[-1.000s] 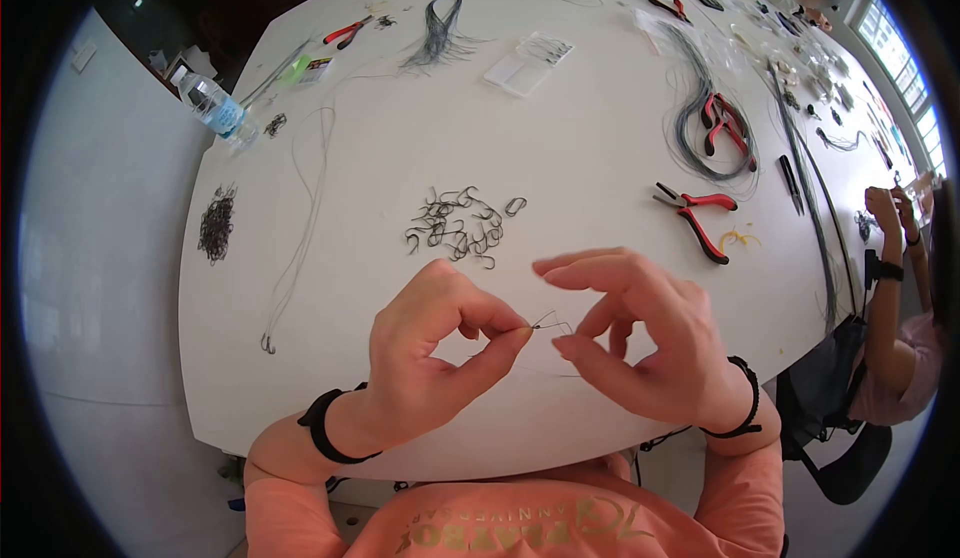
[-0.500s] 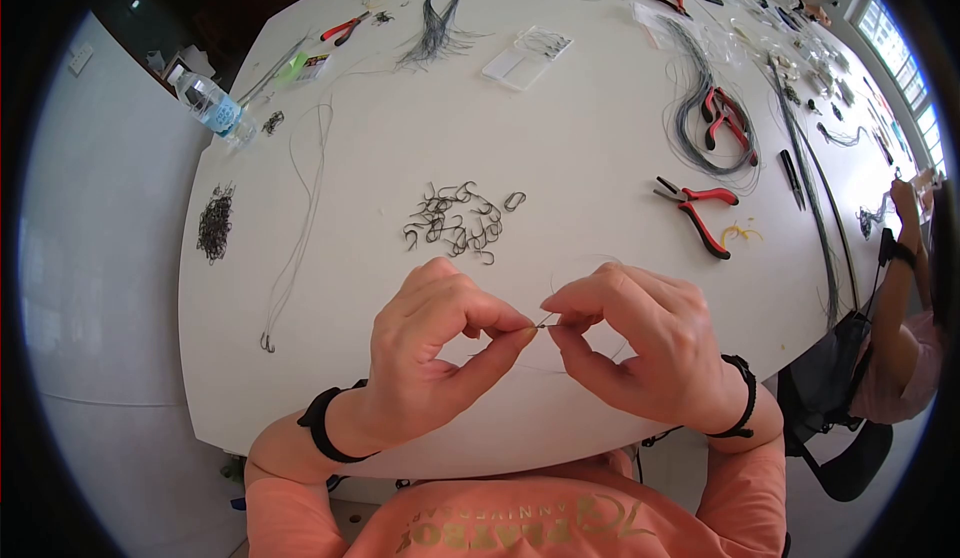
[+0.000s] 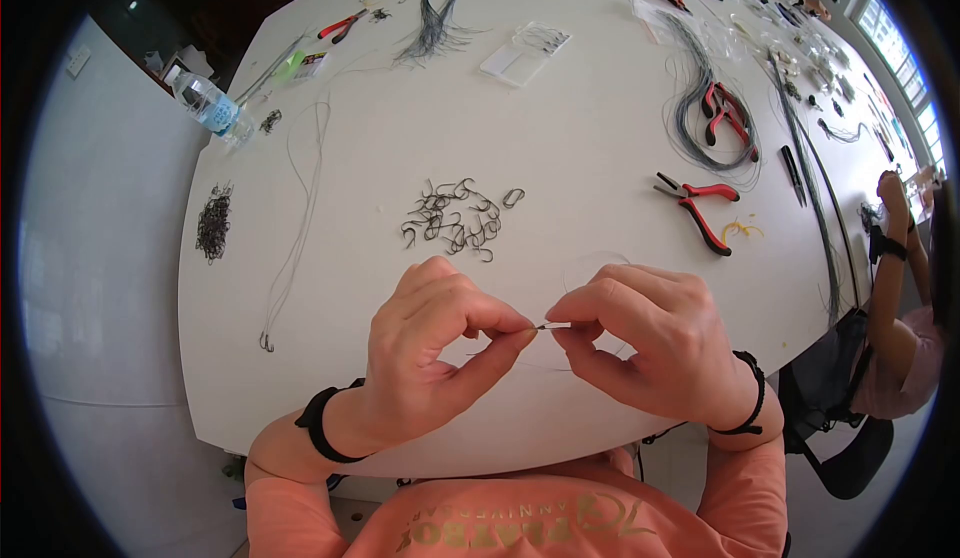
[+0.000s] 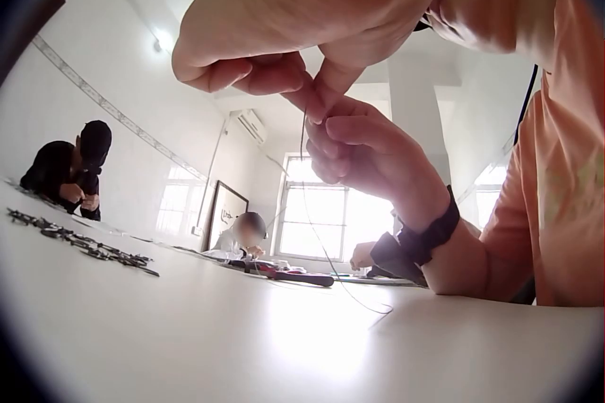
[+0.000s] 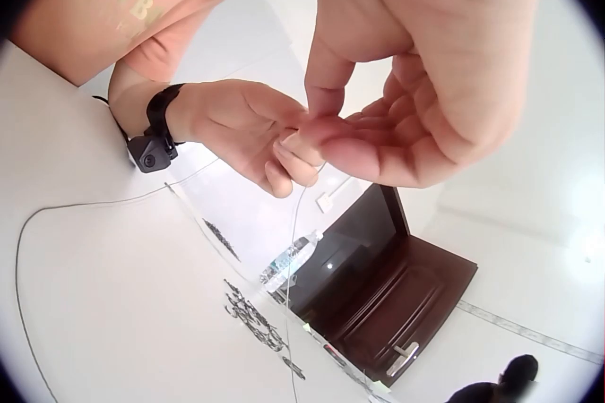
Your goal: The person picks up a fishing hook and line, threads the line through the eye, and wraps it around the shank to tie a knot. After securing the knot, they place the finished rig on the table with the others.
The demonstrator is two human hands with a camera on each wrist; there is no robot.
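My left hand (image 3: pixel 425 343) pinches a small dark piece, seemingly a fish hook (image 3: pixel 541 328), between thumb and forefinger; most of it is hidden by the fingertips. Close on its right, my right hand (image 3: pixel 650 338) has thumb and fingers curled at the thin fishing line (image 4: pixel 327 257) that comes from this piece. The left wrist view has the two hands' fingertips meeting, with the line hanging in a long curve toward the tabletop. Beyond my hands lies a loose pile of dark fish hooks (image 3: pixel 455 220).
Red-handled pliers (image 3: pixel 705 213) lie open at right, near a coil of grey line (image 3: pixel 685 128). A clear plastic box (image 3: pixel 525 55) sits farther back. At left are a denser hook pile (image 3: pixel 213 223), a looped line (image 3: pixel 318 158) and a water bottle (image 3: pixel 212 106). Other people sit around the table.
My right hand, spread and apart a second ago, has closed in on the line beside the left fingertips, then drawn it slightly rightward. The left hand keeps its pinch.
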